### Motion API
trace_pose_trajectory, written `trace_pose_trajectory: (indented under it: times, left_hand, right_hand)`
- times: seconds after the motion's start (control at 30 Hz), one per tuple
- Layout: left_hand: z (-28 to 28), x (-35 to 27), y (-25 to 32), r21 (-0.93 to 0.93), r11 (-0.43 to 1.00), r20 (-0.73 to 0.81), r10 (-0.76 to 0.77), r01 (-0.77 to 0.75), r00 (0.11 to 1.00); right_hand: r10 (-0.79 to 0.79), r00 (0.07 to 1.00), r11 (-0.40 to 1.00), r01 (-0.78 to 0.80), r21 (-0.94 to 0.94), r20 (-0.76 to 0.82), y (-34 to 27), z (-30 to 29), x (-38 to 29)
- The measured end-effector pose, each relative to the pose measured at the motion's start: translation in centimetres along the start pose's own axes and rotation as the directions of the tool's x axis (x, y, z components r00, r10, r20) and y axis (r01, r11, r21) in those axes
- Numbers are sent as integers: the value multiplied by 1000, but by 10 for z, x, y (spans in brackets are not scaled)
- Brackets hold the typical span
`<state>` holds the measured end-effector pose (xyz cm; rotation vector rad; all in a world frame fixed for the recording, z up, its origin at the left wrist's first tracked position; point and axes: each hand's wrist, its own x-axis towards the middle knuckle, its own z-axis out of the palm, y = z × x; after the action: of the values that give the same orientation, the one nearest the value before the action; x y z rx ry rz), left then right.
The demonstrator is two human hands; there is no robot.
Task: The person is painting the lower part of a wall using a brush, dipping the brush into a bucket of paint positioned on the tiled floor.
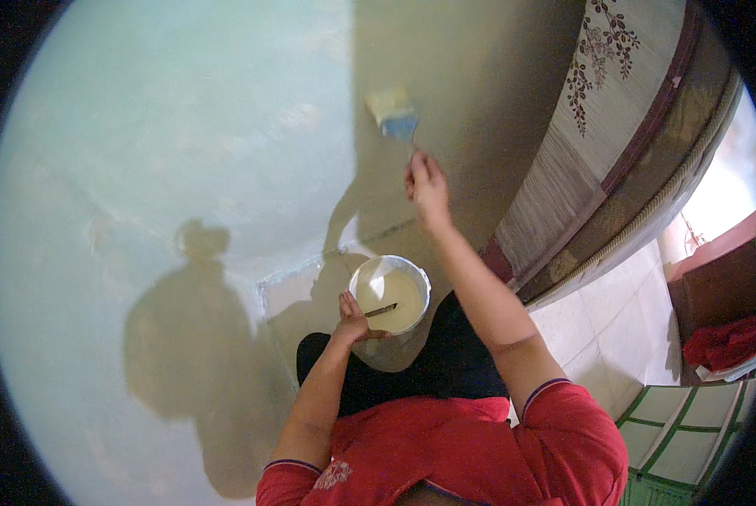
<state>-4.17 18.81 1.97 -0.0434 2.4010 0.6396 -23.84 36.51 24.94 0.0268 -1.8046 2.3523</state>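
Observation:
My right hand (427,186) grips the handle of a flat paintbrush (398,120), its blue ferrule and pale bristles blurred. The bristles are at the shaded part of the wall (454,76); whether they touch it I cannot tell. Lower down, my left hand (355,321) holds the near left side of a white plastic bucket (426,288), thumb along the near rim. Pale cream paint (409,310) lies in the bucket. A dark, thin stick or tool (381,310) slants across the paint from beside my left fingers; its other end is hidden.
On the right, a mattress or upholstered panel (637,183) with a leaf-patterned face leans close to my right arm. Behind it are floor tiles (612,322), a green-framed piece (681,430) and red cloth (725,343). My shadow falls on the pale blue-green wall at left.

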Motion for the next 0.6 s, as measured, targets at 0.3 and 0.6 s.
trace_pose_trajectory:
  times: [0.3,0.6]
  left_hand:
    - [-8,0,16,40,999,35,17,-18,999]
    - [-7,-7,7,44,999,40,-25,23,999]
  right_hand:
    - [-14,984,708,-117,-696,-180,250,-92,-25]
    - [0,994,578,-88,-811,-108,43,-52,34]
